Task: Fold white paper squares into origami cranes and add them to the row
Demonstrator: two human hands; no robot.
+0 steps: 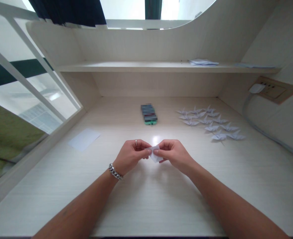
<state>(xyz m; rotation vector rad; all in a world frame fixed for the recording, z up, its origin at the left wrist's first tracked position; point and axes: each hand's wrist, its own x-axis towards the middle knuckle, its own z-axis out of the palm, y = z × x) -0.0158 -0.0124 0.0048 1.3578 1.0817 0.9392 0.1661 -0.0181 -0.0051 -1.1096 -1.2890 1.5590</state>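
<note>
Between my two hands, just above the desk, is a small piece of white folded paper (156,158). My left hand (134,153), with a ring on one finger and a chain bracelet at the wrist, pinches its left side between thumb and fingers. On its right side, my right hand (172,153) pinches it the same way. The thumbs lie on the near face, close together; the fingertips behind the paper are partly hidden. Several folded white paper cranes (211,121) stand grouped on the desk to the right, apart from my hands.
White paper sheets (84,138) lie at the desk's left. Behind my hands sits a blurred dark object with a green end (149,114). A shelf (136,68) crosses the back, bearing a paper stack (203,62). A grey cable (258,129) runs from the wall socket (277,89).
</note>
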